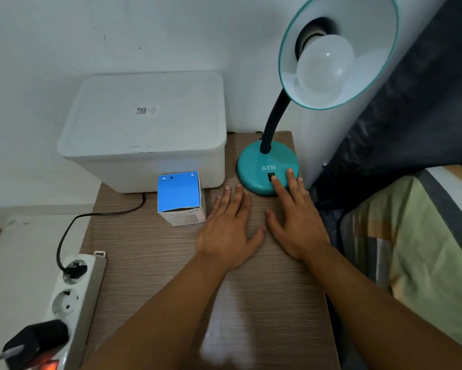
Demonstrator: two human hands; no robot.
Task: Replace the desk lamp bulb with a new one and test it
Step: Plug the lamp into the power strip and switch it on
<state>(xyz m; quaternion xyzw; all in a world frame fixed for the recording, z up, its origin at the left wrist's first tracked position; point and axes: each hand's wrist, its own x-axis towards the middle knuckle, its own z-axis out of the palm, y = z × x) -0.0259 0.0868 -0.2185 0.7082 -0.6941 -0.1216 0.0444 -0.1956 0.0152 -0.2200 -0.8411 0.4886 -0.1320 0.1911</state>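
Note:
A teal desk lamp stands at the back right of the wooden table, its round base marked ATN. A white bulb sits in the socket inside the shade and is unlit. My right hand reaches onto the base with straight fingers, the index fingertip on the black switch. My left hand lies flat on the table beside it, fingers straight. A small bulb box with a blue top stands left of my left hand.
A white lidded plastic bin fills the back of the wooden table. A white power strip lies at the left edge with a black plug and cord. A bed with a patterned cover is on the right.

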